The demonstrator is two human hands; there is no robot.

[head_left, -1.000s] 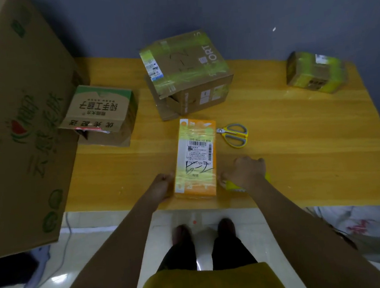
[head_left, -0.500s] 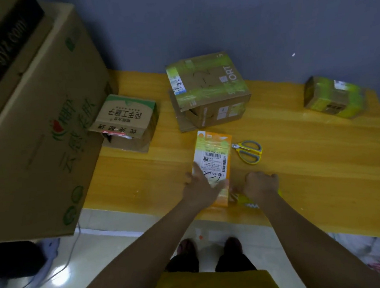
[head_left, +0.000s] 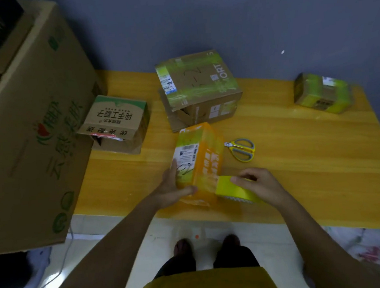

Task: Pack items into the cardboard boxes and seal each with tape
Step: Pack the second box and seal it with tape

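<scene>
While the person's feet (head_left: 206,246) stand on the pale floor below the table edge, both bare hands work at the near edge of the yellow wooden table (head_left: 301,156). The left hand (head_left: 172,187) grips the near left end of a small orange cardboard box (head_left: 200,161), fingers laid over its white shipping label and thumb curled round the near corner. The right hand (head_left: 260,185) holds a roll of yellow packing tape (head_left: 233,189), fingers curled over its top; the roll touches the near right side of the orange box.

That box is tilted up on one long edge, so its labelled face leans toward the left and its orange printed side faces up and right. Its long axis runs from the person away toward the wall.

Just beyond and right of the box lie scissors with yellow and grey handles (head_left: 241,149), blades pointing left toward it. Farther back sit a brown cardboard box wrapped in green-yellow tape (head_left: 198,87), a smaller brown carton with green trim and printed characters (head_left: 117,120) to its left, and a small taped parcel (head_left: 322,92) at the far right. A large brown carton with green printing (head_left: 27,127) stands at the table's left end.
</scene>
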